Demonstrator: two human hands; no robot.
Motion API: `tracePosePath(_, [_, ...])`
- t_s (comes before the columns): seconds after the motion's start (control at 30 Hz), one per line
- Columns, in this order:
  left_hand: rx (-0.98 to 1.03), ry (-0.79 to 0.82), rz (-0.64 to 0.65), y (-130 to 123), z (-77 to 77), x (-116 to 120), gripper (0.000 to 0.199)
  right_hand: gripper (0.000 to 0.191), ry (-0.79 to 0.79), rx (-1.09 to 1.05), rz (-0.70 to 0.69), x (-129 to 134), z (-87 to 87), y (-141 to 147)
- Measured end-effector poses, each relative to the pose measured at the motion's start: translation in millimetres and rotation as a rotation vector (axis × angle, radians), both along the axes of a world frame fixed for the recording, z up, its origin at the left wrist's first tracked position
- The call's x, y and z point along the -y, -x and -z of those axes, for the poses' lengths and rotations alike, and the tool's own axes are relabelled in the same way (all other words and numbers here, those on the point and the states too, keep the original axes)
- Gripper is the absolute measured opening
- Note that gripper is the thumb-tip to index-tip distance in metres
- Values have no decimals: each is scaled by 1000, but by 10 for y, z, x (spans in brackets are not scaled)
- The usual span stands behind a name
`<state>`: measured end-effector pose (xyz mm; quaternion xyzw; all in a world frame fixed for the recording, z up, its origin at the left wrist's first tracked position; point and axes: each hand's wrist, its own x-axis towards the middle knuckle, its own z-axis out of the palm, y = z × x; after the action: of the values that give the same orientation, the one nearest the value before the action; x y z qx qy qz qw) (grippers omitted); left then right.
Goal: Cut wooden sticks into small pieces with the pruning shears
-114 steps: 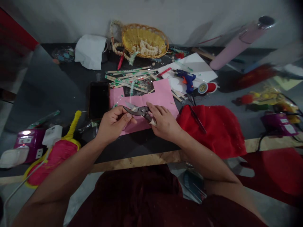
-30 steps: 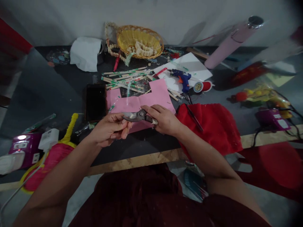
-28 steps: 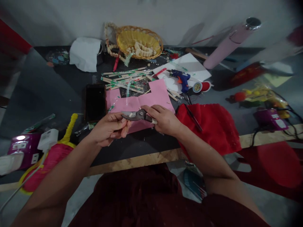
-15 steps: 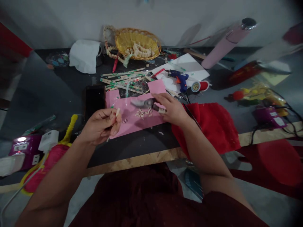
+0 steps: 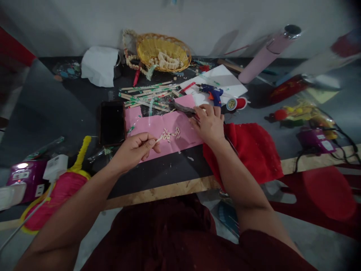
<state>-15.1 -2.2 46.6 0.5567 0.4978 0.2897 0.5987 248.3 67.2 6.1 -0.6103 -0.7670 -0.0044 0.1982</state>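
Note:
Between thumb and fingers, my left hand [image 5: 138,149] pinches a short pale stick [image 5: 158,140] over the near left edge of the pink paper [image 5: 149,126]. Several small cut stick pieces [image 5: 166,135] lie in a loose pile on the paper, just right of that hand. My right hand [image 5: 209,124] is closed round the handles of grey cutters [image 5: 184,108], at the right end of the paper. The cutters' jaws point left, toward a bundle of wooden sticks [image 5: 146,98] with green marks.
A black phone [image 5: 113,123] lies left of the paper. Behind are a yellow basket [image 5: 146,49], a blue glue gun [image 5: 213,93] and a red thread spool [image 5: 241,103]. A red cloth [image 5: 251,150] lies at the right, near the pink bottle [image 5: 262,60].
My left hand has moved right and slightly down, its stick now pointing toward the pile. My right hand and the cutters have shifted up and right, away from the pile.

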Motion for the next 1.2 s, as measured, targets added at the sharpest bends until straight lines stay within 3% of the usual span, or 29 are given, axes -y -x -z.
tracePosePath(0.1, [-163,-111,40,-1,-6,26,25,37,76,-284,-250,188,-163,201])
tracePosePath(0.17, [-284,-209,78,6,31,37,25,40,378,-507,-450,328,-230,335])
tracePosePath(0.27, [-375,-257,176,15,98,48,26,45,726,-638,-678,477,-245,467])
tracePosePath(0.4, [-445,-291,228,11,135,58,24,44,975,-745,-738,524,-181,511])
tracePosePath(0.6, [-460,-328,313,23,109,55,19,41,1115,-867,-743,534,-147,522])
tracePosePath(0.9, [-419,-418,156,28,26,86,14,38,983,-1119,-789,681,-161,599])
tracePosePath(0.97, [-353,-402,68,35,1,80,17,37,866,-1163,-809,668,-189,566])
tracePosePath(1.03, [-331,-409,-8,36,-13,71,17,35,645,-1047,-794,597,-197,499])
tracePosePath(1.13, [-325,-396,-28,17,-5,66,15,25,270,-618,-655,413,-127,379])
tracePosePath(1.2, [-324,-369,-31,2,15,63,14,24,150,-405,-561,294,-33,316])
